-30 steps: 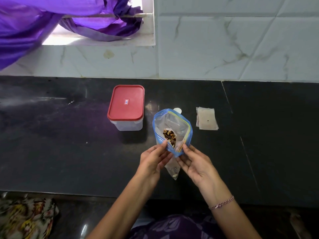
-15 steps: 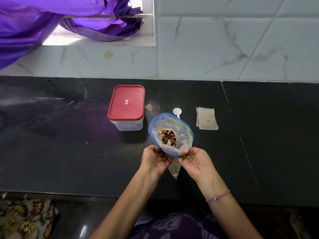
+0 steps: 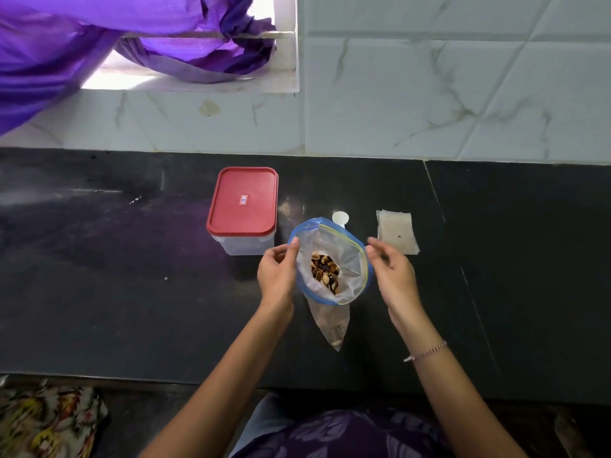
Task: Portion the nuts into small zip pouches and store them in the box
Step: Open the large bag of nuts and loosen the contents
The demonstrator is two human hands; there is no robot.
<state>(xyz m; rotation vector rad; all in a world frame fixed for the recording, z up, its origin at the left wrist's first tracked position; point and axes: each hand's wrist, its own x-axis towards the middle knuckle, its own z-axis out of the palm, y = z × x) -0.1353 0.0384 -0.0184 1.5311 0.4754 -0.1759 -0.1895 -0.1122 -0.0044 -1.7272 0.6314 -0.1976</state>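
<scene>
Two hands are flanking the open mouth of the large zip bag (image 3: 348,256). The left hand (image 3: 277,274) is pinching the bag's left rim between thumb and fingers. The right hand (image 3: 393,274), fingers curled, is sitting at the right rim, and it cannot be told whether it is gripping the plastic or only touching it.

The bag's blue-edged mouth is spreading wide and facing up, while its body is tapering back toward the person, seemingly resting on the dark worktop (image 3: 132,292). The nuts (image 3: 325,272) are lying in a clump inside, below the mouth.

Just behind the bag, a white scoop (image 3: 340,218) is peeking over the far rim, its handle hidden. Behind the bag and to its right, the stack of small zip pouches (image 3: 398,231) is lying flat, nearer the right hand. Behind the bag and to its left, the box (image 3: 243,201) is sitting with its red lid on, nearer the left hand.

The coming move is probably falling to the right hand, reaching past the bag for a pouch or the scoop while the left is steadying the mouth.
</scene>
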